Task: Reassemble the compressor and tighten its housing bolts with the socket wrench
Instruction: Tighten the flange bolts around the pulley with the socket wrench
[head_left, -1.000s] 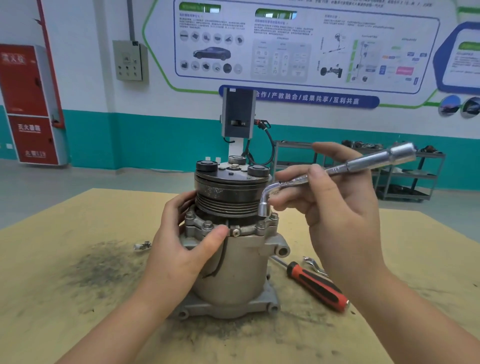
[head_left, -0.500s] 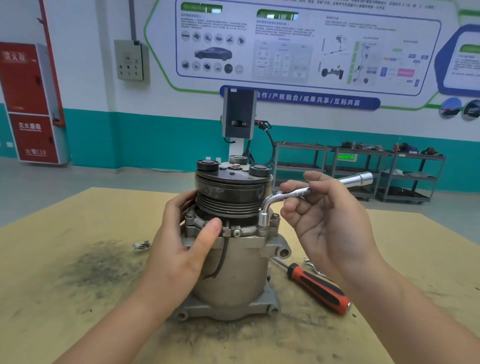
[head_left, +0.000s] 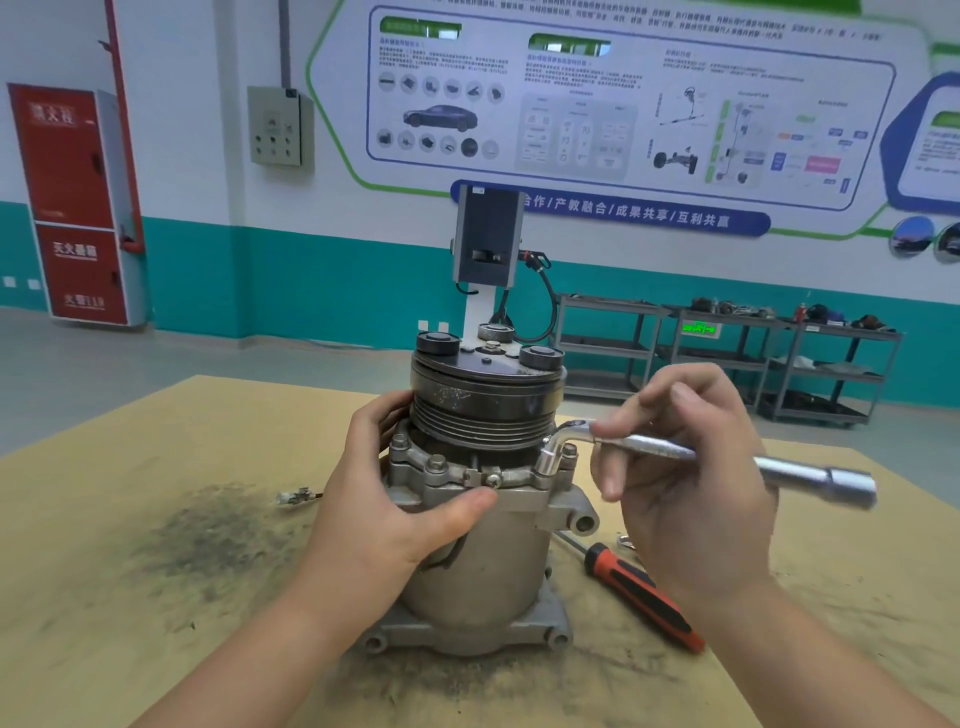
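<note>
**Steel socket seated on the right-hand housing bolt**

Tan, grit-smudged wooden tabletop (head_left: 156, 597) carries one grey cast-aluminium compressor with a dark grooved pulley on top (head_left: 480, 519), standing upright in front of me. My left hand (head_left: 395, 525) grips its housing, thumb across the front flange, fingers curled round the far side. My right hand (head_left: 691, 493) pinches the one chrome L-shaped socket wrench (head_left: 675, 449) near its bend; the other fingers (head_left: 610, 480) hang loosely curled. The wrench's long axis runs out to my right and slightly toward me, its short leg pointing down onto a housing bolt (head_left: 549, 460) on the flange's right side, nearest my right hand. I count three more bolt heads along the flange. One orange-and-black-handled screwdriver (head_left: 641, 597) lies beside the base.
</note>
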